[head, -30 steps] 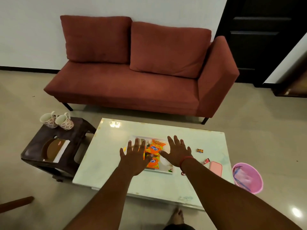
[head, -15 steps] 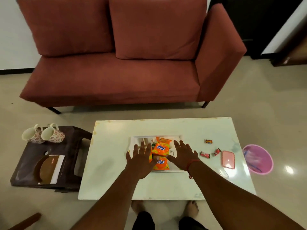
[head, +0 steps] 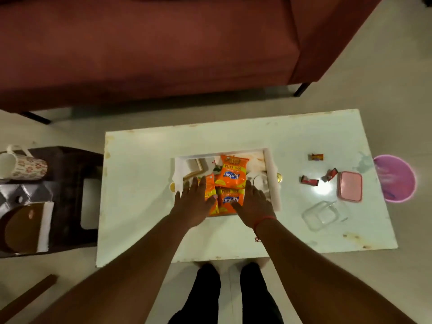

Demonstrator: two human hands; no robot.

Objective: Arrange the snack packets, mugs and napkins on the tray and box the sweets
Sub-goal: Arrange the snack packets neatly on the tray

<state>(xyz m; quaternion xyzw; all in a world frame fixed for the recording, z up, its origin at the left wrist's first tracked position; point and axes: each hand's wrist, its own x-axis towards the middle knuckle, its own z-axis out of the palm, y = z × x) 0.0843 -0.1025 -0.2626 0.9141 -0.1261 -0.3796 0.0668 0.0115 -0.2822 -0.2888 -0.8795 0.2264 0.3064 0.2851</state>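
A white tray (head: pixel 272 174) sits mid-table holding orange snack packets (head: pixel 232 175). My left hand (head: pixel 191 203) and my right hand (head: pixel 253 203) hover flat, fingers spread, over the tray's near part on either side of the packets, holding nothing. Three wrapped sweets (head: pixel 309 181) lie on the table to the right, next to a pink lid (head: pixel 350 186) and a clear box (head: pixel 323 215). A floral mug (head: pixel 24 165) lies on the dark side stool (head: pixel 70 183) at the left, with a white napkin (head: pixel 45 226) beside a brown round board.
The white table (head: pixel 140 183) stands in front of a red sofa (head: pixel 163 50). A pink bin (head: pixel 395 178) is on the floor off the table's right end. My legs show below the table's near edge.
The view has tilted down and closer over the table. Both hands stay spread above the tray and have drawn slightly nearer the packets.
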